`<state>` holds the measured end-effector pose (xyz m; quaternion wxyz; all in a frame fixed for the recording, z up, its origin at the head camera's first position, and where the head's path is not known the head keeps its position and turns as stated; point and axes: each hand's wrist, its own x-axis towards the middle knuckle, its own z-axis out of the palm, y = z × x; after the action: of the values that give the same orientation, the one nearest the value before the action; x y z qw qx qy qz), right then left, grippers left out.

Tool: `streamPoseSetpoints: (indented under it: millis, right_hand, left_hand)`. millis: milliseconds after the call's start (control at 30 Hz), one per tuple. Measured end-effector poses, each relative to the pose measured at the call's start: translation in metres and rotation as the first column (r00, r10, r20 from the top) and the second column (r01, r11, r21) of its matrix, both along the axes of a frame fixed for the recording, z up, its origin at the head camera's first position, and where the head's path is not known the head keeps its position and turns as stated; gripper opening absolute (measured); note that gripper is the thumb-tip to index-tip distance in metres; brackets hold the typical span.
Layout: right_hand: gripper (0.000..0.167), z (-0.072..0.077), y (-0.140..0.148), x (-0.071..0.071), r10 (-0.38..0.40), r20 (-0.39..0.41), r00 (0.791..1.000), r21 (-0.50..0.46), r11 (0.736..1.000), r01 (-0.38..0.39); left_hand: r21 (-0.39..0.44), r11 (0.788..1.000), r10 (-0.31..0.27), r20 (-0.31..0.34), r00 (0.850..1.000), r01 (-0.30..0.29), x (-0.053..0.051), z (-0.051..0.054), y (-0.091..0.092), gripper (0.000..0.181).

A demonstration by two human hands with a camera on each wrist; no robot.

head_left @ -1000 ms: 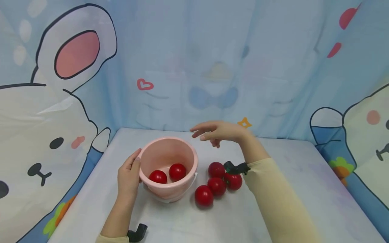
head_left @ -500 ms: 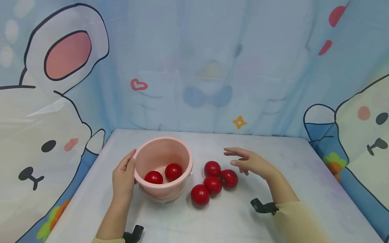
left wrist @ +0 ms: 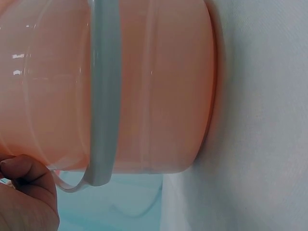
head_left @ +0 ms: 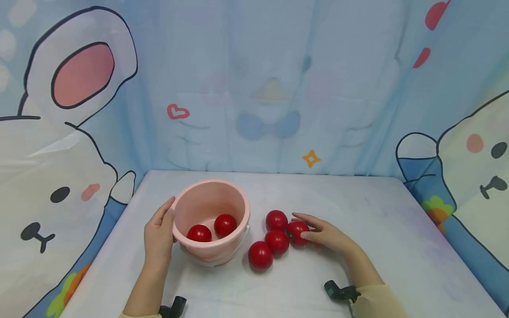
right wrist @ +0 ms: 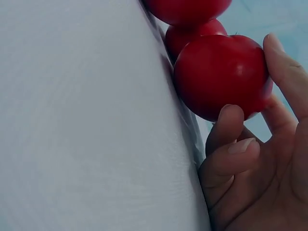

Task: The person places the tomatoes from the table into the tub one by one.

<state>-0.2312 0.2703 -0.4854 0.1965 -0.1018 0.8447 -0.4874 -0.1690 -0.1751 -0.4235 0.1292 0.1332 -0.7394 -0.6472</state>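
A pink bucket stands on the table with two red tomatoes inside. My left hand grips its left rim; the left wrist view shows the bucket's side, its pale handle and part of that hand. Several tomatoes lie together right of the bucket. Around the rightmost tomato my right hand has its fingers curved; up close in the right wrist view, fingers and thumb lie against that tomato.
A white cloth covers the table. Behind it hangs a blue curtain with cartoon animals at both sides. Black pieces are fixed at both wrists.
My right hand has come back from near the bucket, out to the right and down onto the rightmost tomato. The left hand keeps its grip on the rim, and the view has shifted slightly.
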Motion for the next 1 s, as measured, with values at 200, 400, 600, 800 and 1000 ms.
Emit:
streamPoseSetpoints:
  millis: [200,400,600,800,1000]
  right_hand:
    - [0.062,-0.0028,0.0025,0.0022,0.012,-0.007,1.000,-0.028,1.000,-0.012]
    - [0.060,-0.0051,0.0045,0.0021,0.008,0.007,1.000,-0.025,1.000,-0.008]
    - [0.058,-0.0075,0.0066,-0.0002,-0.009,-0.005,1.000,-0.020,1.000,0.009]
    - [0.059,-0.0095,0.0069,-0.0009,-0.021,-0.019,1.000,-0.019,1.000,0.021]
    - [0.058,-0.0104,0.0067,0.0009,-0.016,-0.031,0.999,-0.032,0.999,0.015]
  left_hand:
    - [-0.004,1.000,0.005,-0.007,1.000,-0.005,0.0007,-0.0007,-0.0007,0.035]
    - [-0.002,1.000,0.003,-0.003,1.000,-0.003,0.0009,-0.0015,-0.0009,0.037]
    - [-0.002,1.000,0.005,-0.015,1.000,-0.005,0.0011,-0.0006,-0.0007,0.036]
    - [-0.005,1.000,0.007,-0.026,1.000,-0.007,0.0015,0.0006,-0.0001,0.036]
    - [0.001,1.000,0.008,-0.029,1.000,-0.008,0.0014,0.0010,0.0005,0.036]
